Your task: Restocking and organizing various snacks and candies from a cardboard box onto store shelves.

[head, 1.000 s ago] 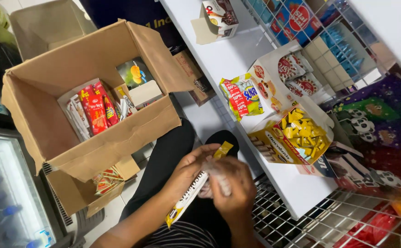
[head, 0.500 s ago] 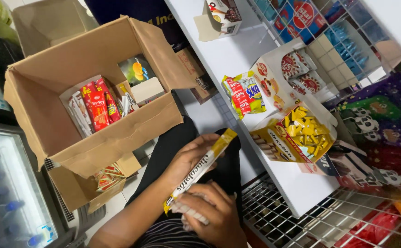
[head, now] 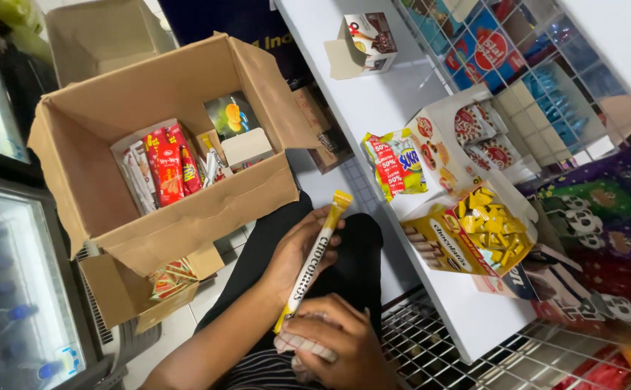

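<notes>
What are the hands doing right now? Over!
Left hand steadies long yellow-and-white snack stick. Right hand clutches bundle of sticks at its lower end. Open cardboard box alongside, nothing blocking.

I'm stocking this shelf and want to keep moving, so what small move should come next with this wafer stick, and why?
Probably carry the wafer stick in the left hand toward the open yellow display box on the shelf. Its tip already points that way, the box holds similar sticks, and the right hand grips a bundle of them.
</notes>
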